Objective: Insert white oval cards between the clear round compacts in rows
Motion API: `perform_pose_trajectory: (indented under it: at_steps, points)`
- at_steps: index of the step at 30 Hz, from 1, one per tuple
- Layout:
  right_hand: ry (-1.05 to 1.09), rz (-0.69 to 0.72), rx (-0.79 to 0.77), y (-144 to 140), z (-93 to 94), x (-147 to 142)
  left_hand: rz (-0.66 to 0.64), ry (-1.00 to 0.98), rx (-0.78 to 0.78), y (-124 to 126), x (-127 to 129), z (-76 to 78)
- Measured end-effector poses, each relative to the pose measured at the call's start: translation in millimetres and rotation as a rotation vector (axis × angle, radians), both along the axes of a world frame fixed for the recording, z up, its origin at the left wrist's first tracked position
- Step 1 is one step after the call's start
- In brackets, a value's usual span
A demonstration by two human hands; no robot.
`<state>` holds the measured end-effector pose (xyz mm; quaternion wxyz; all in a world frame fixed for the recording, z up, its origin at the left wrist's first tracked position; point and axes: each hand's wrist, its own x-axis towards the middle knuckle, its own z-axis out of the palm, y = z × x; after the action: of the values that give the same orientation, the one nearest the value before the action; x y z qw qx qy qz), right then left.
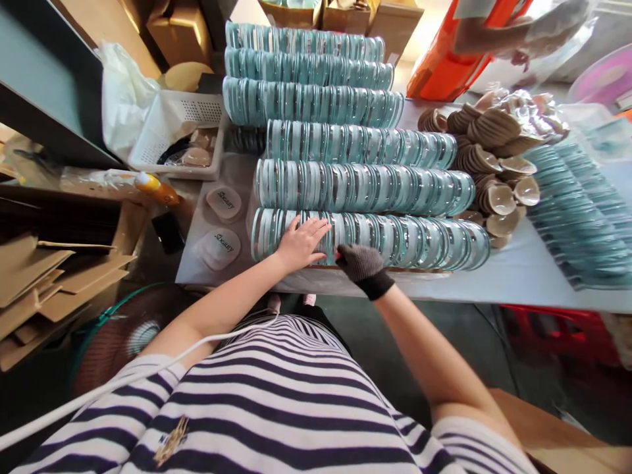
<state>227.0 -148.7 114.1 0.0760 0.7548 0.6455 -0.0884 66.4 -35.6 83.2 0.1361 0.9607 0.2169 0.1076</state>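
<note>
Fingers of the left hand [300,242] lie spread flat on the nearest row of lids [370,238]; the gloved right hand [359,262] curls against it, fingertips hidden.

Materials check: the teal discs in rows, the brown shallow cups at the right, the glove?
Teal discs: look like glossy clear plastic or glass with teal rims; edges glint and show through. Can't settle which.
Brown cups: matte tan, possibly plastic or pressed fibre; dull, no shine.
Glove on right hand: knitted fabric, grey with dark cuff; weave visible.
Left hand bare, resting on discs.
</note>
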Motion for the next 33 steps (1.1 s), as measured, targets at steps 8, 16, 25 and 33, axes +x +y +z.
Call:
perform_pose_trajectory:
  at_steps: [8, 16, 25, 33]
  points:
    - [0.147, -0.091, 0.168, -59, -83.6, -15, 0.021, 0.101, 0.031, -4, -1, 14.2]
    - [-0.038, -0.172, -0.156, 59, 32.7, 91, -0.105, 0.127, 0.069, -20, 46, 17.1]
    - [-0.051, 0.107, -0.264, 95, 41.0, 81, -0.1, 0.181, 0.098, -17, 50, 8.2]
    - [0.164, -0.181, 0.065, -62, -61.3, 36, -0.089, 0.147, 0.082, -20, 50, 8.3]
